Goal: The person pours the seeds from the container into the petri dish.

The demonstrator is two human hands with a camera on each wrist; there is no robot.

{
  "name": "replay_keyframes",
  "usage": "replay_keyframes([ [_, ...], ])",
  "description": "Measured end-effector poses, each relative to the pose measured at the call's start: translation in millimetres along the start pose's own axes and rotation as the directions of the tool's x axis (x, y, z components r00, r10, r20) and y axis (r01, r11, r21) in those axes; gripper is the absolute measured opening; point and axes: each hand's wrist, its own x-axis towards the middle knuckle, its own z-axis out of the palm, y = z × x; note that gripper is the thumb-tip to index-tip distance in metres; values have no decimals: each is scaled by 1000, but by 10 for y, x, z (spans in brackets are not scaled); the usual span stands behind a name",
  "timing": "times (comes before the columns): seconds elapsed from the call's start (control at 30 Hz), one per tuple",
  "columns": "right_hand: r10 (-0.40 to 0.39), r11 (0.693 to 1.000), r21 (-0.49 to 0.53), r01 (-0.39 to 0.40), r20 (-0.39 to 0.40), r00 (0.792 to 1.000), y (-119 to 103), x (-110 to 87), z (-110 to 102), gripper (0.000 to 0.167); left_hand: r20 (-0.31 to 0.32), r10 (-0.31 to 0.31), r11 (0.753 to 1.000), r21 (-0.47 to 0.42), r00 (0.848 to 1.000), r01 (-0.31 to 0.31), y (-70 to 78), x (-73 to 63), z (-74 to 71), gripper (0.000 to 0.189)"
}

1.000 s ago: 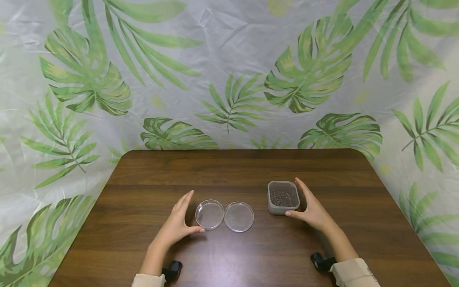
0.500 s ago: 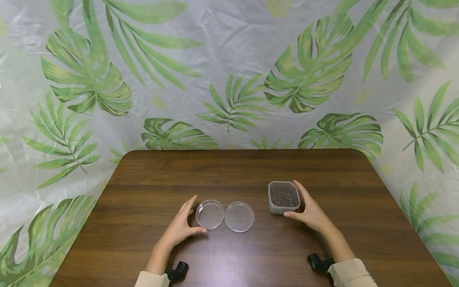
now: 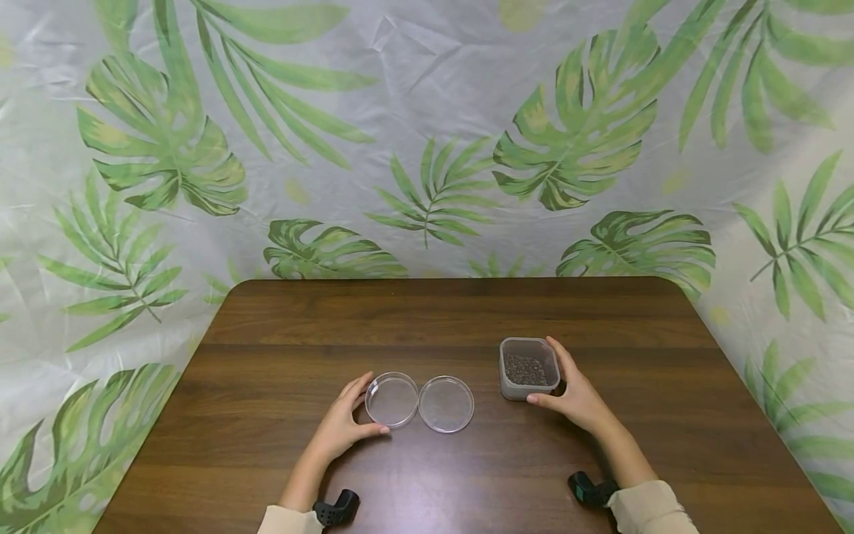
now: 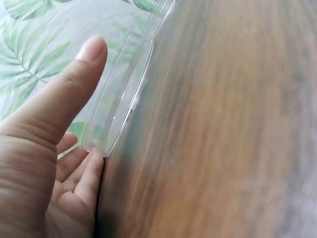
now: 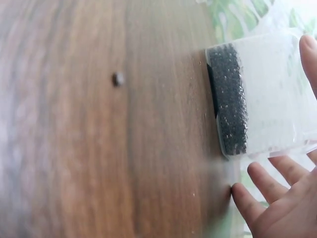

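Observation:
At the table's middle lie two clear round petri dish halves: the left petri dish (image 3: 391, 400) has a taller wall, and a flatter one (image 3: 446, 404) sits beside it. My left hand (image 3: 343, 426) curves around the left dish's near-left side. In the left wrist view its fingertips (image 4: 91, 161) meet the dish wall, while the thumb stands apart above. A squarish clear plastic container (image 3: 527, 368), partly filled with dark granules (image 5: 232, 99), stands to the right. My right hand (image 3: 579, 397) holds it at its right side, thumb at the near wall, fingers at the far corner.
The brown wooden table (image 3: 440, 311) has a rounded far edge against a leaf-patterned curtain (image 3: 440, 111). A small dark speck (image 5: 117, 79) lies on the tabletop in the right wrist view. Each wrist wears a black camera (image 3: 336, 508).
My left hand has moved right and closer around the left dish. My right thumb and index finger have shifted slightly inward along the container. The dishes and container stay in place.

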Motion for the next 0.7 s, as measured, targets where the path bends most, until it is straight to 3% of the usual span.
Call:
replay_keyframes([
  [0.27,12,997,73,-11,-9,1000,22,8,35,102,-50,0,996,84,999,4,107,-13,28,86],
  [0.43,2,995,104,0,-18,1000,27,29,58,102,-23,-50,992,115,998,53,61,4,9,85],
  [0.7,0,992,129,4,-32,999,44,42,68,97,-17,-24,991,127,1000,26,2,1,-2,87],
])
